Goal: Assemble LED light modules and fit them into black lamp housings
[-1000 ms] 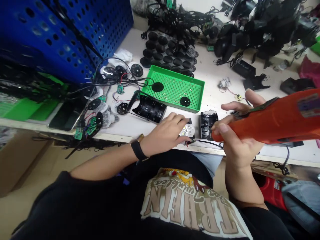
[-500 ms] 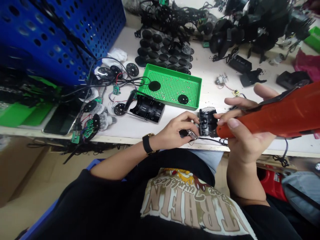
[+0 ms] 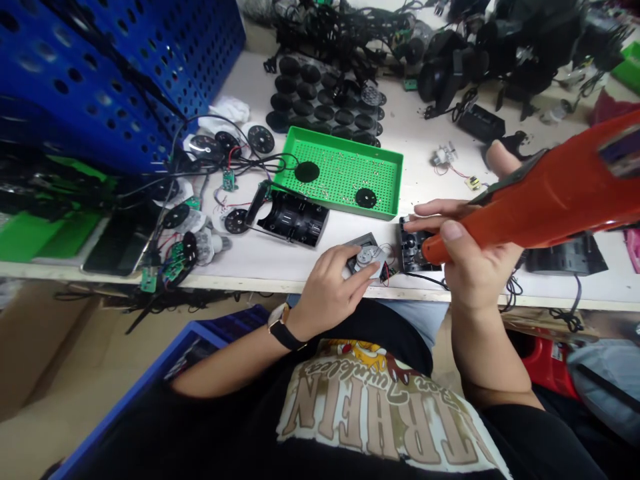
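My right hand [image 3: 477,270] is wrapped round an orange electric screwdriver [image 3: 545,193]. The tool's nose points left at a small black plastic housing [image 3: 411,250] on the table, and some of my fingers reach over that housing. Part of the housing is hidden by the hand and tool. To its left, my left hand [image 3: 333,287] grips a grey square part with a round silvery motor-like disc [image 3: 369,257] between thumb and fingers. Thin wires come off this part on its right side. A black cable [image 3: 425,278] runs from the housing along the table edge.
A green perforated tray [image 3: 345,208] holds small screws and two black discs. Left of my left hand lies a larger black half-shell [image 3: 295,220]. Wired circuit boards [image 3: 175,260], a phone [image 3: 117,240] and blue crates [image 3: 200,60] are at left; black cables [image 3: 340,33] pile up behind.
My left hand has moved left, away from the housing, with the grey part now showing in its fingers. The screwdriver's nose has shifted slightly left over the housing.
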Demonstrator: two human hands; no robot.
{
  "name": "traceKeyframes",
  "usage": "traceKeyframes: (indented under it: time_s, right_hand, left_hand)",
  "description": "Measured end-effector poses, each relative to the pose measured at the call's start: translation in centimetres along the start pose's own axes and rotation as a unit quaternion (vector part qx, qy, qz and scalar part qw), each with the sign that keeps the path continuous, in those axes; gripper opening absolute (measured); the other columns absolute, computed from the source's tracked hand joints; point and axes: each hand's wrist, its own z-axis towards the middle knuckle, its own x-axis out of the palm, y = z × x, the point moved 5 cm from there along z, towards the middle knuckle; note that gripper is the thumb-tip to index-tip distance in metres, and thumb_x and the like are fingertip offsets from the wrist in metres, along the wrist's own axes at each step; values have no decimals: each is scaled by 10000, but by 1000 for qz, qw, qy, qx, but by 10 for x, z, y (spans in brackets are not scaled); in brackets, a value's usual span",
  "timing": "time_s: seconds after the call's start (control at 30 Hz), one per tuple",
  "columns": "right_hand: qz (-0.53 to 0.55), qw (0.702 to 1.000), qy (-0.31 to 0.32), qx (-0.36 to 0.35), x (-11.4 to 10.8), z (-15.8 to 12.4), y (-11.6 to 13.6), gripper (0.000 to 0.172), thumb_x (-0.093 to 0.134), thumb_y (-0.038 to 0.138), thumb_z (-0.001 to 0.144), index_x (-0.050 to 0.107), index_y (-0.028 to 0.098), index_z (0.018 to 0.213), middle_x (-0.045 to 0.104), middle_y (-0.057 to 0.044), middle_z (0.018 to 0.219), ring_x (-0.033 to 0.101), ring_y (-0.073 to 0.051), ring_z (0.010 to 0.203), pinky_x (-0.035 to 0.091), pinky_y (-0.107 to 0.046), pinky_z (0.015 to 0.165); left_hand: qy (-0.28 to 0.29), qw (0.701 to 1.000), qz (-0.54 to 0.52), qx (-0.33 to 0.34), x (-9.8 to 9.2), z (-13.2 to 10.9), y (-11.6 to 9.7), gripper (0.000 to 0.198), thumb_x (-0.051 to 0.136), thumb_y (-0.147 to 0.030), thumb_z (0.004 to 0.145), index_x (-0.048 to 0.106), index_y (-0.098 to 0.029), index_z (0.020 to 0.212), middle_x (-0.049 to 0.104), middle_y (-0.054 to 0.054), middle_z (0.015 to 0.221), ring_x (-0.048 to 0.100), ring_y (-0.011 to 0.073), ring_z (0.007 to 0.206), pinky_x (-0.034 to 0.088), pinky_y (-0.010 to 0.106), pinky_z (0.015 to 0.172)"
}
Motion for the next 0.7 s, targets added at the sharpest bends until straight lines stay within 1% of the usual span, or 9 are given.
traceKeyframes:
  time_s: [0.07, 0.13, 0.2, 0.3, 0.37, 0.5, 0.57, 0.63, 0.7]
  right_hand:
    - [15, 1000, -9, -6, 5, 3, 1, 580, 763, 382, 908, 550, 401, 1447, 768, 12, 926, 803, -230, 737, 687, -378, 661]
    - [31, 999, -17, -18, 9, 5, 4, 516, 759, 370, 908, 599, 399, 1398, 762, 19, 919, 780, -202, 673, 667, -344, 598]
    - [45, 998, -24, -30, 10, 8, 7, 464, 763, 346, 901, 642, 389, 1347, 764, 24, 912, 742, -170, 602, 641, -318, 547]
    - [57, 997, -38, -31, 8, 10, 8, 417, 761, 286, 891, 681, 350, 1295, 773, 31, 870, 675, -130, 508, 603, -284, 498]
    - [61, 996, -51, -30, 5, 10, 8, 409, 765, 248, 868, 700, 328, 1264, 775, 37, 830, 642, -116, 475, 578, -262, 472]
    - [52, 996, -70, -23, 0, 10, 4, 423, 769, 250, 834, 705, 312, 1248, 786, 42, 797, 597, -113, 437, 557, -260, 444]
    - [47, 996, -71, -20, -1, 10, 3, 426, 766, 264, 836, 699, 306, 1254, 790, 39, 793, 592, -116, 429, 550, -266, 440]
    - [46, 997, -68, -14, -1, 9, 2, 438, 770, 271, 840, 690, 303, 1269, 792, 32, 806, 599, -120, 436, 551, -273, 446]
    - [48, 997, -64, -7, -1, 8, 2, 458, 777, 278, 844, 679, 303, 1291, 791, 25, 819, 613, -126, 454, 560, -279, 460]
  left_hand:
    - [-14, 999, 17, -43, 2, 3, 0, 423, 725, -302, 938, 663, -279, 1356, 646, 121, 1124, 617, 310, 1071, 566, 536, 953]
    - [-20, 996, -3, -92, 3, 8, 3, 492, 788, -340, 891, 636, -228, 1345, 642, 119, 1106, 602, 318, 1077, 553, 528, 969]
    - [-25, 991, -53, -117, 4, 13, 6, 461, 823, -282, 850, 620, -192, 1254, 651, 131, 1186, 591, 330, 1176, 531, 524, 1041]
    - [-26, 988, -108, -111, 5, 17, 7, 450, 802, -157, 831, 577, -196, 1219, 678, 117, 1251, 593, 319, 1272, 511, 497, 1104]
    - [-30, 990, -88, -109, 6, 17, 6, 433, 789, -153, 846, 579, -195, 1222, 702, 105, 1188, 613, 319, 1238, 525, 490, 1081]
    - [-48, 992, 26, -112, 8, 19, 1, 234, 776, -327, 898, 662, -190, 1049, 663, 116, 993, 611, 343, 1066, 548, 521, 966]
    - [-44, 989, 62, -124, 11, 20, -2, 218, 757, -367, 911, 687, -187, 1014, 622, 115, 950, 597, 337, 1003, 557, 511, 903]
    - [-32, 987, 76, -140, 16, 20, -6, 328, 767, -407, 899, 694, -161, 1102, 615, 157, 1055, 596, 358, 1053, 558, 528, 921]
    - [-13, 985, 80, -154, 20, 18, -10, 531, 797, -477, 858, 663, -117, 1224, 576, 240, 1254, 573, 429, 1194, 532, 600, 999]
